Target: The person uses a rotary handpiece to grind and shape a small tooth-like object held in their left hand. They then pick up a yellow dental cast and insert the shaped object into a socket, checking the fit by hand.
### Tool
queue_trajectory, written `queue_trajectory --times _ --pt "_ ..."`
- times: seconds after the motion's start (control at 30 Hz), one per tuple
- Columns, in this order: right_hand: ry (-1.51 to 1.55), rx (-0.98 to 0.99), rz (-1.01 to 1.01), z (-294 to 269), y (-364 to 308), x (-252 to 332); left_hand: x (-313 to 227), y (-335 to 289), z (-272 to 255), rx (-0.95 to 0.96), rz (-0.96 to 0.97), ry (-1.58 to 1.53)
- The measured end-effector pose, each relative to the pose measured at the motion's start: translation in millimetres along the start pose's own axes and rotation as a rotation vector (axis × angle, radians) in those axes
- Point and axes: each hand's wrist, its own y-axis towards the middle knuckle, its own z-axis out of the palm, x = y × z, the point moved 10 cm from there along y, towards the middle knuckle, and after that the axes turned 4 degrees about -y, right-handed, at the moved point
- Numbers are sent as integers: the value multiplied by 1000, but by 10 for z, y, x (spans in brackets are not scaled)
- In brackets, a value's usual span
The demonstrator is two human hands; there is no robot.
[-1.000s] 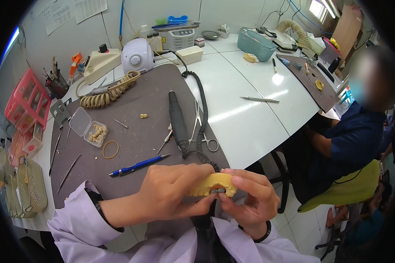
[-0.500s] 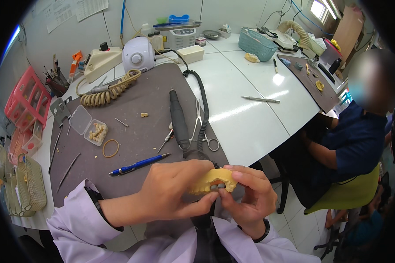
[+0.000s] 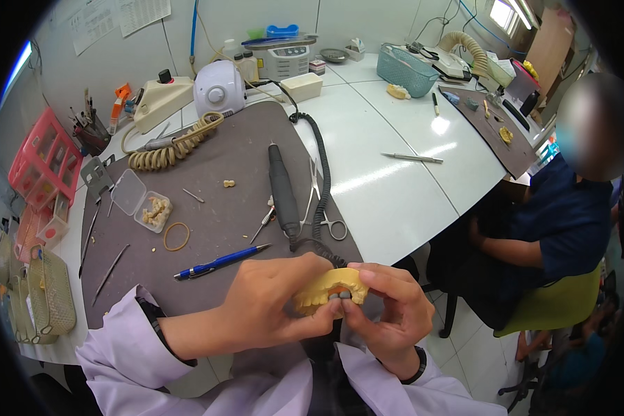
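A yellow plaster dental model is held up between both hands over the near edge of the grey mat. My left hand wraps round its left side, thumb stretched toward the front gap. Around the right end my right hand closes, its thumb tip pressing at the same gap. Two small grey tooth caps sit in that gap, against the thumb tips. Just beyond the hands lie a blue pen, a black handpiece with a coiled cord, and scissor-handled forceps.
On the mat, a clear box of tooth pieces lies near a rubber band and slim metal tools. Pink drawers and a mesh basket line the left edge. A seated person in dark blue is at the right.
The model has tipped slightly and shifted a little left in my hands, with more of its tooth row showing. My grip stays the same. The seated person has shifted slightly.
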Motion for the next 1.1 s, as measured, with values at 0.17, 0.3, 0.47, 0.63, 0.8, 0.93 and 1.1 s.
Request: queue_trajectory --times 0.17,0.3,0.47,0.63,0.8,0.93,1.1 --pt "-1 -6 -8 -19 -4 -1 4 -2 17 -6 5 -12" --pt "-22 -21 -23 -39 -5 14 -29 19 13 14 27 -30" --pt "-66 -31 -28 -58 10 14 12 1 34 33 22 -54" --pt "69 -109 113 -194 -27 -190 154 82 106 30 -145 -341" --pt "142 -58 261 -124 -16 -329 371 -67 211 87 -397 -516" --pt "137 -80 284 -169 -17 -336 348 -8 243 104 -367 -512" --pt "116 -65 274 -173 -6 -313 344 -11 245 117 -400 -509"
